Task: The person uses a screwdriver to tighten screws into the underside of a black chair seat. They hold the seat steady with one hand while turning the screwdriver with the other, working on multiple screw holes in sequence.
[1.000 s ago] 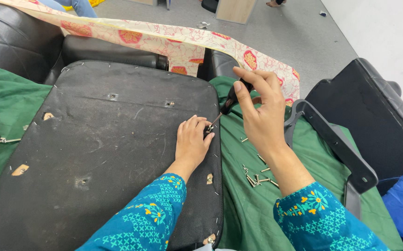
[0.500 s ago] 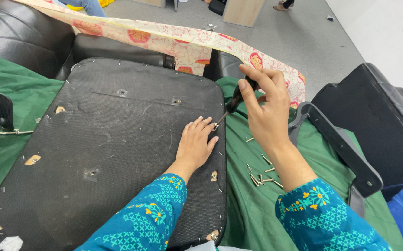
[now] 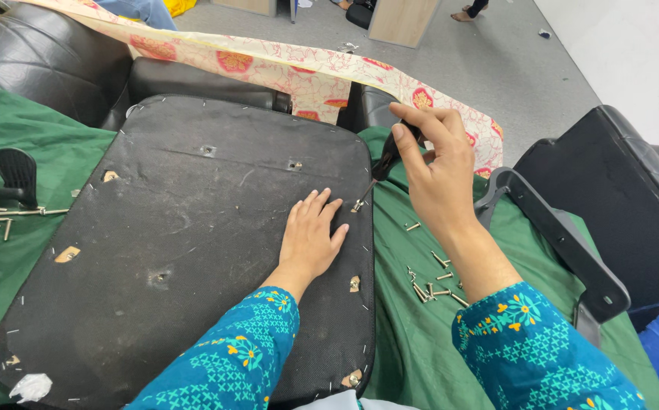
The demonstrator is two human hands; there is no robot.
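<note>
- We judge the step in hand to be prying a staple [image 3: 357,205] out of the seat base [image 3: 193,228], at its three o'clock edge.
- Our right hand [image 3: 439,178] has its grip clenched around the dark handle of a screwdriver [image 3: 379,168], whose tip sits right at the staple.
- Our left hand [image 3: 310,235] lies flat on the seat base with its grip released, fingers spread, fingertips just beside the tip, at about eight o'clock from it.
- The next move, we think, calls for steady leverage while the flat hand keeps the base from shifting.
- Loose screws [image 3: 432,285] lie on the green cloth [image 3: 413,342], at five o'clock from the tip.
</note>
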